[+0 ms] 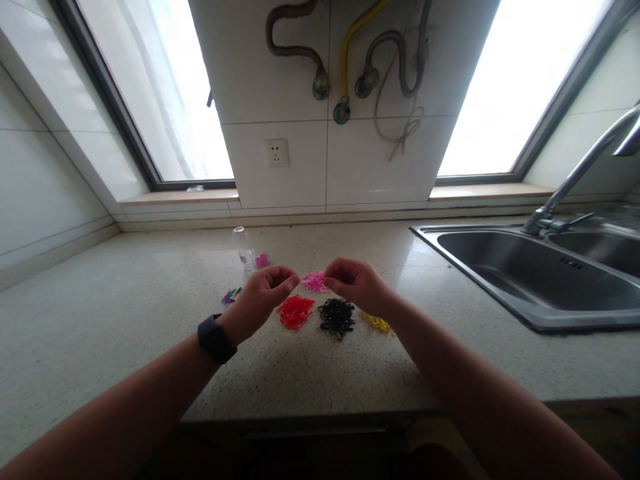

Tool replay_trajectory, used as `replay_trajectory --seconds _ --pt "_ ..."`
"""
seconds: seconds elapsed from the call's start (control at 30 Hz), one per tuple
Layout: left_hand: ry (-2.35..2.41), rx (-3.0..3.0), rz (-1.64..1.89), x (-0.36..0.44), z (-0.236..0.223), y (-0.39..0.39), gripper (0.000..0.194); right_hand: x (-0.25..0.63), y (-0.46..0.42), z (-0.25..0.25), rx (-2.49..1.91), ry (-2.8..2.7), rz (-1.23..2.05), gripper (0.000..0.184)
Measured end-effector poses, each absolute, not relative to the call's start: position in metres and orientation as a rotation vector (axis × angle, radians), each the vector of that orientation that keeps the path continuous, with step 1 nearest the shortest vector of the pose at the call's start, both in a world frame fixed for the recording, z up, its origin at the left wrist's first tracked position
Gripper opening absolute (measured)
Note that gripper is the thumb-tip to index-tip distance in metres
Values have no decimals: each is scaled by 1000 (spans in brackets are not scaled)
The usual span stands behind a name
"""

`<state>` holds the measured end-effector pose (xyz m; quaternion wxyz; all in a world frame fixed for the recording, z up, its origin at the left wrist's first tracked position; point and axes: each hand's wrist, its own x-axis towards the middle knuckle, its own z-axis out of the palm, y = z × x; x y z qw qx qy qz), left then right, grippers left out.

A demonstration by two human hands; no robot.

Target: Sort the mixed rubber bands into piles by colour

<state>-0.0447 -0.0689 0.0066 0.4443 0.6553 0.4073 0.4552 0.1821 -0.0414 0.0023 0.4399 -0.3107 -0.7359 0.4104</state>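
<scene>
My left hand (265, 293), with a dark watch on the wrist, has its thumb and fingertips pinched together beside the pink pile of small rubber bands (315, 282). Across from it, my right hand (357, 283) is pinched the same way at the pile's right side. Anything between either set of fingertips is too small to make out. Nearer to me lie a red pile of bands (295, 313) and a black pile of bands (337, 317). My right forearm partly hides a yellow pile (377, 323). Left of my left hand are small multicoloured pieces (231, 295).
A clear plastic bottle (241, 245) and a pink piece (262, 259) stand behind my left hand. The steel sink (500, 267) with its faucet (575, 170) is set into the speckled counter (125, 320) at right. Pipes and a socket (277, 153) are on the tiled wall.
</scene>
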Motion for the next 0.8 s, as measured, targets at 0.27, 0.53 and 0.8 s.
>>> replay_trajectory --seconds 0.27,0.53,0.8 --pt "991 1573 1141 -45 5 -69 24 186 -38 2 -779 -1799 986 25" --pt "954 1500 1179 -44 6 -68 25 188 -38 5 -792 -1760 982 24" --pt "917 1501 1216 -47 7 -68 23 189 -36 1 -776 -1762 972 25"
